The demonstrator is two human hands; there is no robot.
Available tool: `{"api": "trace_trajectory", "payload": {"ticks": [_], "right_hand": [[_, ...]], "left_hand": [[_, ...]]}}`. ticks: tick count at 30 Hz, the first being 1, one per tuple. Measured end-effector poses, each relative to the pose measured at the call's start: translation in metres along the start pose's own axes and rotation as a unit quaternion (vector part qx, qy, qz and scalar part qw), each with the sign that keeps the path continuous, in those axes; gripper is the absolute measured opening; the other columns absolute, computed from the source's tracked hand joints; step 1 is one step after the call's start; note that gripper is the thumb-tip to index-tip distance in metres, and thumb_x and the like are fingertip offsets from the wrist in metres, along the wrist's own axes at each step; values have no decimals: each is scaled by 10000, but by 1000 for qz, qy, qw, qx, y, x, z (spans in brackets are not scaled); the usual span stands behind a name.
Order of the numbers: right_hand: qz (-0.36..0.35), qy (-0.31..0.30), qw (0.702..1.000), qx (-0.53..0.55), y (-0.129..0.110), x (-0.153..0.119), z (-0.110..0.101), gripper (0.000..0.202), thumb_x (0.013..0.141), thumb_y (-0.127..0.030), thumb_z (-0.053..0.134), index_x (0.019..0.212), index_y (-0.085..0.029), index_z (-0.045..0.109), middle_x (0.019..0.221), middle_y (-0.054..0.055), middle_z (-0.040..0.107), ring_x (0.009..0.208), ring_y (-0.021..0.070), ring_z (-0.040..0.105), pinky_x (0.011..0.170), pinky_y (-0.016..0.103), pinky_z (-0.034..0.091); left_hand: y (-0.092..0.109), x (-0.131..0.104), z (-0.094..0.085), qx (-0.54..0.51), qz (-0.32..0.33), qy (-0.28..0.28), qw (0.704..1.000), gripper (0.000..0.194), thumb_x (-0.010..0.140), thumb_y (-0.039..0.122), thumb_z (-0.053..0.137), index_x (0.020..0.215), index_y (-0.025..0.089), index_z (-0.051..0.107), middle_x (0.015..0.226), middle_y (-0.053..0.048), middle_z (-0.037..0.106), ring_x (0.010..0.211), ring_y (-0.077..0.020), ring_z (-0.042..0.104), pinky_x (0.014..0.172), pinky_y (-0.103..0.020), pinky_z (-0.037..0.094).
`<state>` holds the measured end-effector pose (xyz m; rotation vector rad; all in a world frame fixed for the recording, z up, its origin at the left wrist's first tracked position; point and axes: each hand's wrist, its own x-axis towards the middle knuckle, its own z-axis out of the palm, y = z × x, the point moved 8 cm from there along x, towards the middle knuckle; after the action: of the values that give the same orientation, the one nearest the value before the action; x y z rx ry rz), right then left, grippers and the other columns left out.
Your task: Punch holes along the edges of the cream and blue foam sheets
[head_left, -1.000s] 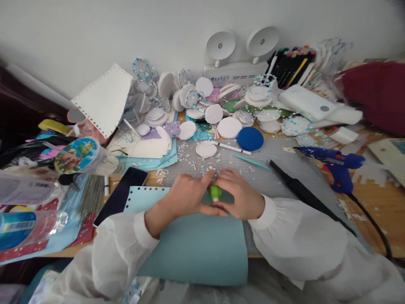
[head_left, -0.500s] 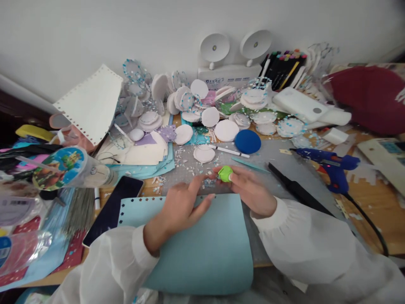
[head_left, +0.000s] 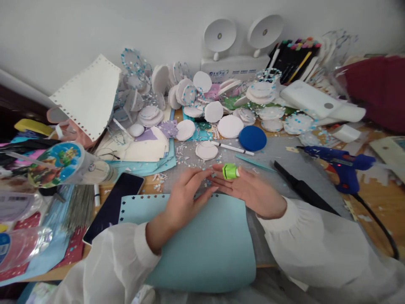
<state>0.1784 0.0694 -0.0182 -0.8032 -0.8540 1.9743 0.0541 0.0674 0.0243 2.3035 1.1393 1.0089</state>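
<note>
A small bright green craft punch (head_left: pixel 230 171) rests across the fingers of my right hand (head_left: pixel 257 192), palm up, with the thumb against its white end. My left hand (head_left: pixel 185 200) holds nothing; its fingers are outstretched and reach the tips of my right fingers. Beneath both hands lies a light blue sheet of paper (head_left: pixel 202 249), with flower-shaped holes punched along its top edge and upper left corner. Tiny paper bits are scattered on the grey cutting mat (head_left: pixel 177 173) around the fingertips.
Behind are white paper discs (head_left: pixel 230 126), a blue round lid (head_left: pixel 252 138) and a white pen (head_left: pixel 232 147). At right lie a black-handled tool (head_left: pixel 297 183) and a blue glue gun (head_left: pixel 340 162), its light lit. A phone (head_left: pixel 115 207) and a lidded cup (head_left: pixel 72 162) are left.
My right hand has turned palm up and its fingers have loosened, so the green punch shows on its side. My left index finger has drawn back beside the others. The view has shifted slightly.
</note>
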Motion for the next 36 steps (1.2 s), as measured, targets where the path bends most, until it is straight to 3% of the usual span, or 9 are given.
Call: {"api": "trace_trajectory", "payload": {"ticks": [6, 11, 20, 26, 31, 36], "right_hand": [[11, -33, 999, 6, 12, 2, 9, 459, 837, -546, 559, 1161, -220, 573, 1237, 81, 613, 1204, 238, 539, 1117, 484, 319], [19, -30, 999, 19, 15, 4, 9, 454, 850, -540, 544, 1163, -211, 566, 1269, 95, 600, 1237, 234, 515, 1137, 478, 282], [-87, 66, 994, -5, -11, 6, -18, 332, 937, -490, 411, 1090, -249, 581, 1290, 65, 598, 1260, 218, 499, 1131, 454, 305], [-118, 107, 987, -10, -18, 6, -29, 317, 906, -484, 486, 1058, -227, 595, 1198, 79, 652, 1178, 233, 567, 1082, 467, 357], [-150, 143, 978, 6, -20, 4, -33, 307, 862, -480, 565, 1008, -215, 623, 1097, 77, 695, 1104, 233, 610, 1037, 427, 396], [-150, 145, 978, -1, -19, 6, -34, 280, 837, -463, 604, 977, -222, 629, 1037, 66, 711, 1026, 226, 643, 977, 404, 437]], "left_hand": [[-7, 2, 1, -7, -4, 29, 1000, 104, 906, 211, 541, 987, 185, 601, 904, -44, 641, 824, -142, 619, 732, -271, 524], [-12, 6, -1, -19, -23, 27, 999, 107, 916, 156, 496, 915, 181, 600, 859, -30, 635, 801, -133, 594, 732, -261, 496], [-31, 9, 0, -32, -93, 15, 995, 100, 921, 208, 485, 831, 178, 517, 778, -5, 569, 732, -128, 532, 663, -242, 439], [-29, 9, 8, -27, -91, -20, 995, 156, 938, 252, 459, 814, 177, 516, 756, -4, 569, 711, -128, 529, 651, -240, 434], [-34, 8, 7, -52, -72, 14, 996, 38, 889, 189, 547, 872, 175, 578, 807, -14, 621, 740, -128, 570, 660, -231, 451], [-32, 8, 6, -70, -50, 18, 996, 91, 870, 134, 567, 919, 186, 623, 868, -20, 664, 785, -128, 601, 674, -224, 461]]}}
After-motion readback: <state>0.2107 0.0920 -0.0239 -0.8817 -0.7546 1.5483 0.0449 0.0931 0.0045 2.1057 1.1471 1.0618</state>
